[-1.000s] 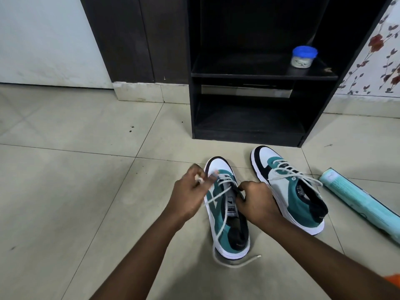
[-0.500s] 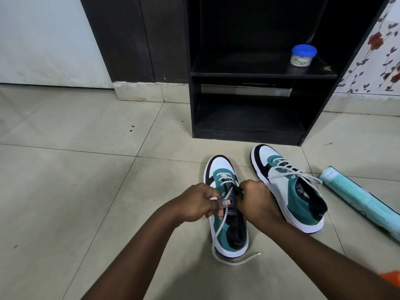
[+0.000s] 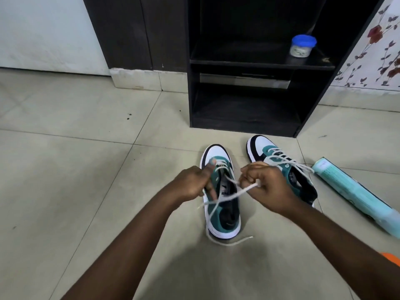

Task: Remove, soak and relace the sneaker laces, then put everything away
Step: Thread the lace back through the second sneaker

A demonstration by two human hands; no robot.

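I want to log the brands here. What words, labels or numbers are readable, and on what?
Tongue label of the left sneaker: dark print, too blurred to read.
Tongue label of the right sneaker: too small to read.
Teal box: faint marks on its end and side, not legible.
Blue-lidded jar on the shelf: a pattern or print, unreadable.
No text can be quoted with confidence.
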